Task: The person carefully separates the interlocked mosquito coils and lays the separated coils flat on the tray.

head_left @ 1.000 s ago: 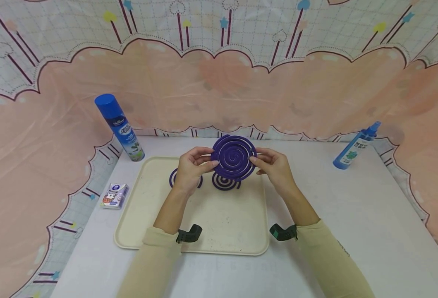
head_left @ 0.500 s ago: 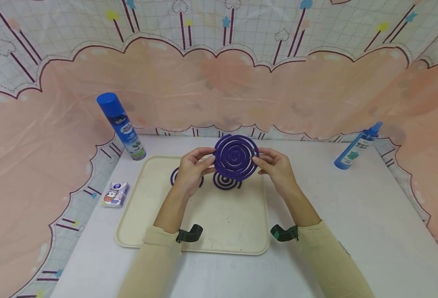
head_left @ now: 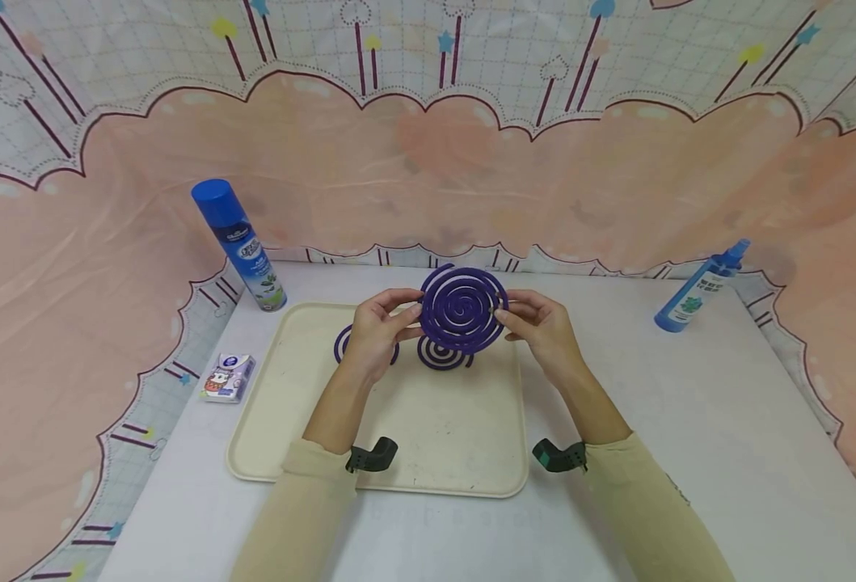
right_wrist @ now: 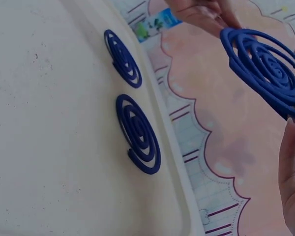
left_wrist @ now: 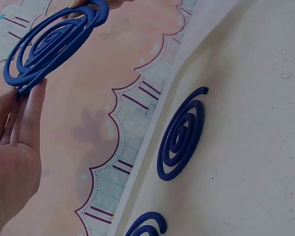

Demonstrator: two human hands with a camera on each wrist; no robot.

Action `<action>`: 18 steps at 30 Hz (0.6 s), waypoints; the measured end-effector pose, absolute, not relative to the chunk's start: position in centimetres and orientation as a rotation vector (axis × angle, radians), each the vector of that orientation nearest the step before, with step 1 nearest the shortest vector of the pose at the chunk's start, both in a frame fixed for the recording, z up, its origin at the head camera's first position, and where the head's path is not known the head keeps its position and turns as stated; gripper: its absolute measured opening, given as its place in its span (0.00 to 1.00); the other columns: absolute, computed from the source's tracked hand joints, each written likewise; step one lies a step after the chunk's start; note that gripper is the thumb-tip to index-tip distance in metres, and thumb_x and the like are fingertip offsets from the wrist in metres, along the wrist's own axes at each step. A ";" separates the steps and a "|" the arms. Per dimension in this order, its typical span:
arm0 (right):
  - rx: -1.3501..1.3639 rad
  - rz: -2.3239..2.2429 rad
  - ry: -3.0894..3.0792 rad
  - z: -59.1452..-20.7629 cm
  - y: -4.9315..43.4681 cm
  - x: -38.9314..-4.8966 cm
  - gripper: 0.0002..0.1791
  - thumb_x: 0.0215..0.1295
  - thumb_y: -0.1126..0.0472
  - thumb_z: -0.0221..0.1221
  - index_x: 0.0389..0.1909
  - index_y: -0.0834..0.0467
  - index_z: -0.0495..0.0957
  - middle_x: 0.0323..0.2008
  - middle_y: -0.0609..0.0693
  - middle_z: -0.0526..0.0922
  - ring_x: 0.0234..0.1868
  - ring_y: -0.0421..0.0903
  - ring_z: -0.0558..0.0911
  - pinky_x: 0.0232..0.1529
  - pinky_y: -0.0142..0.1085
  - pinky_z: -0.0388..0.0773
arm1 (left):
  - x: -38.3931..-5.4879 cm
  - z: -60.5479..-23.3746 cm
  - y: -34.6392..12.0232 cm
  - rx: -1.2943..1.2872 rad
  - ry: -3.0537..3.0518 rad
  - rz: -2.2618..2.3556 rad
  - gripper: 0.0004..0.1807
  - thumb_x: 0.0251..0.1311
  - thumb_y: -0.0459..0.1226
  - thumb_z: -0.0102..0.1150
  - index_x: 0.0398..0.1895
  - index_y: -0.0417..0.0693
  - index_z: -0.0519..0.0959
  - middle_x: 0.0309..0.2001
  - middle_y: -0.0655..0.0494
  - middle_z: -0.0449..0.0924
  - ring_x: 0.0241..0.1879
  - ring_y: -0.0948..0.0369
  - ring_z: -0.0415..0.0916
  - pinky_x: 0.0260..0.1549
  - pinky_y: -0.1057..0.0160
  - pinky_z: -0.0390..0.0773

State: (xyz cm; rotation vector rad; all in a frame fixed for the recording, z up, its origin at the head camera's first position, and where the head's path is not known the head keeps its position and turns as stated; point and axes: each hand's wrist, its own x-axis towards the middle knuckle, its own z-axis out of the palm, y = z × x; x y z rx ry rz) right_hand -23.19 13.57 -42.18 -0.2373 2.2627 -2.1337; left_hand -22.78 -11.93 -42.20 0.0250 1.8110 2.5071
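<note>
In the head view a dark purple-blue mosquito coil (head_left: 462, 309) is held up above the far part of the tray, its flat face toward me. Its turns look closely packed. My left hand (head_left: 373, 335) pinches its left rim between thumb and fingers, while my right hand (head_left: 544, 330) pinches the right rim. Two more spirals lie on the tray: a right coil (head_left: 444, 356), partly covered by the raised one, and a left coil (head_left: 339, 346), mostly hidden behind my left hand. Both lying coils (right_wrist: 138, 132) show apart from each other in the right wrist view.
The cream tray (head_left: 442, 453) sits on a white table (head_left: 689, 453). Left of it are a blue spray can (head_left: 242, 250) and a small tissue pack (head_left: 227, 378). A blue spray bottle (head_left: 700, 287) stands at the back right. A patterned cloth (head_left: 428, 178) hangs behind.
My left thumb has shifted slightly along the coil's rim. The raised coil stays between both hands, and the whole head view has drifted slightly.
</note>
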 end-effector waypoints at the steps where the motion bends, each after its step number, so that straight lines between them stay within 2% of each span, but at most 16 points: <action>1: -0.234 -2.133 2.273 -42.2 13.5 -23.2 0.21 0.69 0.66 0.64 0.59 0.69 0.77 0.33 0.31 0.87 0.33 0.31 0.85 0.33 0.26 0.85 | -22.8 -42.2 -11.9 0.025 1.811 2.504 0.12 0.68 0.22 0.56 0.53 0.30 0.78 0.40 0.61 0.84 0.32 0.69 0.86 0.35 0.68 0.89; 4: -0.223 -2.122 2.316 -42.2 13.5 -23.1 0.20 0.67 0.65 0.65 0.58 0.68 0.78 0.34 0.32 0.87 0.33 0.32 0.83 0.32 0.26 0.85 | -22.7 -42.1 -11.9 0.026 1.816 2.497 0.12 0.68 0.22 0.56 0.53 0.31 0.78 0.41 0.60 0.84 0.32 0.68 0.86 0.35 0.68 0.89; 11: -0.255 -2.131 2.330 -42.2 13.6 -23.0 0.20 0.66 0.66 0.66 0.57 0.68 0.79 0.35 0.35 0.86 0.34 0.33 0.84 0.35 0.27 0.86 | -22.8 -42.2 -11.9 0.029 1.818 2.502 0.16 0.67 0.21 0.55 0.57 0.23 0.74 0.42 0.58 0.82 0.33 0.69 0.85 0.35 0.68 0.89; 18: -0.229 -2.132 2.313 -42.2 13.4 -23.1 0.21 0.66 0.66 0.66 0.58 0.69 0.79 0.37 0.37 0.85 0.34 0.32 0.86 0.33 0.28 0.87 | -22.8 -42.4 -11.9 0.016 1.853 2.480 0.14 0.68 0.22 0.56 0.55 0.27 0.76 0.41 0.61 0.83 0.33 0.69 0.85 0.36 0.68 0.89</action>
